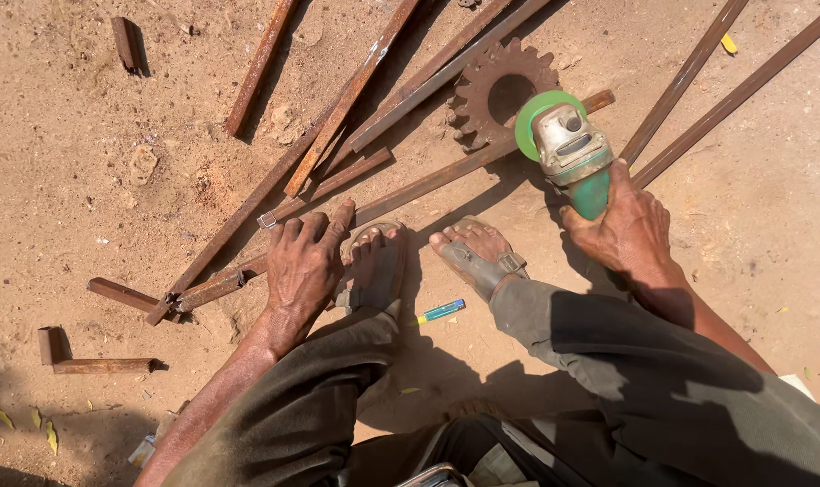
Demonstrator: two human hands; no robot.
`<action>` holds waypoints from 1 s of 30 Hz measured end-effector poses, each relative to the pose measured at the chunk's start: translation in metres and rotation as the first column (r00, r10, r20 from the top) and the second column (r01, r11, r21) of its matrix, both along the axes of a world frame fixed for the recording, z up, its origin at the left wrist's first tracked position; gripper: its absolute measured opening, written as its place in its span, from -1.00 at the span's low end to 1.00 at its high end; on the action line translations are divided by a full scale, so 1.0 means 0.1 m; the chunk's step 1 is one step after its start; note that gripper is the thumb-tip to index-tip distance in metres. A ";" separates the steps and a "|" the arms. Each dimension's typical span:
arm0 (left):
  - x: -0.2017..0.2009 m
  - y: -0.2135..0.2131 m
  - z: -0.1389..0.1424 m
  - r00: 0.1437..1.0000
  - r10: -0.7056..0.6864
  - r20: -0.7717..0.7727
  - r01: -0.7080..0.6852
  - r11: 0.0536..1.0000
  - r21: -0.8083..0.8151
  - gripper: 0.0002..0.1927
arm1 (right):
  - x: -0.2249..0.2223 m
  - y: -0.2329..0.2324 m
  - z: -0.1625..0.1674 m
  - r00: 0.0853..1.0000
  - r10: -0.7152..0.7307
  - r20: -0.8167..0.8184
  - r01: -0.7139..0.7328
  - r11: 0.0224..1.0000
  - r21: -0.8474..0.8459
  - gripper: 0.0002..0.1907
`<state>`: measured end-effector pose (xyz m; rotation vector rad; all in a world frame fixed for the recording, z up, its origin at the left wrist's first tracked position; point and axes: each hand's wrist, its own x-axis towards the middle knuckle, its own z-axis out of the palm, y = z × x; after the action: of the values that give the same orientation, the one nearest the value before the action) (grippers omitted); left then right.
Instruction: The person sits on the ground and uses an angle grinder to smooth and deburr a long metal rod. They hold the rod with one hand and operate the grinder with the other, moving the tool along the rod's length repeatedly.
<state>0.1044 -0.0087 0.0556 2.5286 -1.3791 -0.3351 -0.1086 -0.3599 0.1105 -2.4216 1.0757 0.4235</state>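
Rusted steel bar [428, 185] under our flat, open left hand [304, 261] and sandalled feet; right hand [628, 225] wrapped tight around angle grinder [568, 149], whose green disc [538, 115] may bind there and kick toward toes [455, 239].

**Green grinder sitting on a rusty bar**

So the angle grinder [570, 153] has a green body, grey metal head and a green disc guard, pointing away from the person, disc end right over a long rusty steel bar [428, 185]. That bar lies flat on the sandy ground, running diagonally from lower left to upper right, crossing other rusty stock.
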 end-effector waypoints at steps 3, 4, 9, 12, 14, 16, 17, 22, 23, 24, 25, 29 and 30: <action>0.03 -0.01 0.01 1.000 0.021 0.023 -0.021 1.000 0.019 -0.12 | -0.06 0.01 -0.02 0.999 0.033 0.039 -0.031 0.998 -0.050 -0.21; 0.03 -0.01 0.01 0.999 0.011 0.044 -0.012 1.000 0.006 -0.12 | -0.08 0.06 -0.03 0.998 0.051 0.037 -0.049 0.997 -0.055 -0.22; -0.01 0.00 0.00 0.999 -0.008 0.043 0.007 1.000 0.019 -0.26 | -0.06 0.19 -0.14 0.990 0.123 0.069 -0.125 0.992 0.012 -0.29; 0.01 0.01 0.00 1.000 -0.017 0.025 0.017 1.000 0.018 -0.23 | -0.08 0.10 -0.11 0.993 0.070 0.090 -0.064 0.996 -0.064 -0.29; 0.02 0.01 -0.01 1.000 -0.012 -0.005 0.012 1.000 0.021 -0.23 | -0.11 0.09 -0.09 0.992 0.077 0.100 -0.067 0.993 -0.098 -0.30; 0.02 0.00 -0.02 1.000 -0.016 0.005 0.016 1.000 0.024 -0.24 | -0.15 0.14 -0.08 0.986 0.118 0.120 -0.106 0.989 -0.102 -0.30; 0.01 0.00 -0.02 1.000 -0.020 0.007 0.020 0.999 0.028 -0.25 | -0.16 0.18 -0.09 0.986 0.122 0.114 -0.115 0.991 -0.061 -0.31; -0.03 0.02 -0.05 1.000 0.006 0.015 -0.006 1.000 0.005 -0.44 | -0.16 0.17 -0.10 0.986 0.129 0.104 -0.127 0.992 -0.026 -0.31; -0.02 0.02 -0.06 1.000 0.006 0.015 -0.007 1.000 0.014 -0.43 | -0.15 0.15 -0.09 0.990 0.106 0.090 -0.104 0.994 -0.020 -0.31; -0.01 0.04 -0.06 1.000 0.014 0.020 -0.015 1.000 0.021 -0.41 | -0.15 0.12 -0.09 0.994 0.083 0.072 -0.082 0.996 -0.020 -0.30; -0.01 0.04 -0.06 1.000 0.016 0.017 -0.017 1.000 0.026 -0.40 | -0.15 0.11 -0.08 0.997 0.054 0.046 -0.053 0.998 -0.023 -0.29; 0.00 0.08 -0.04 0.999 -0.010 0.042 0.010 1.000 0.018 -0.35 | -0.16 0.19 -0.17 0.979 0.154 0.137 -0.158 0.987 0.021 -0.28; 0.01 0.09 -0.03 1.000 -0.003 0.030 0.003 1.000 0.016 -0.34 | -0.15 0.21 -0.22 0.965 0.202 0.168 -0.202 0.979 -0.013 -0.28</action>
<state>0.1053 -0.0001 0.0523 2.5547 -1.3969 -0.3120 -0.1235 -0.3394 0.0882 -2.5218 0.7587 0.2786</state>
